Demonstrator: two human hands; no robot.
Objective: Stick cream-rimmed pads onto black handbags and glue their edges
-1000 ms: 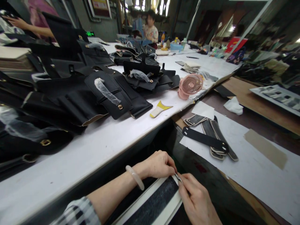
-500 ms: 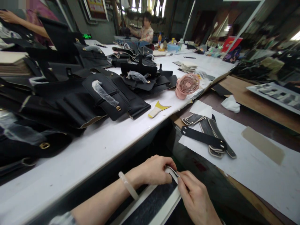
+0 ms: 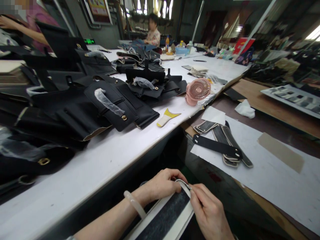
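At the bottom centre is a long leather panel (image 3: 167, 213), dark in the middle with off-white borders, its far end rounded. My left hand (image 3: 162, 185), with a pale bangle on the wrist, curls its fingers over the far end and grips it. At the right corner of that end, my right hand (image 3: 207, 206) pinches the edge between thumb and fingers. Whether the right fingers also hold a small tool, I cannot make out. The panel's near part runs out of the frame.
Black bags (image 3: 112, 103) with plastic-wrapped handles crowd the white table (image 3: 105, 163). A yellow-and-white scraper-shaped piece (image 3: 168, 117) and a pink fan (image 3: 198, 90) sit near its edge. To the right, several black straps (image 3: 217, 146) lie on white paper. Co-workers are at the back.
My left hand has shifted slightly down and left along the end of the panel, and more of the panel's dark face shows. The right hand keeps its pinch at the corner.
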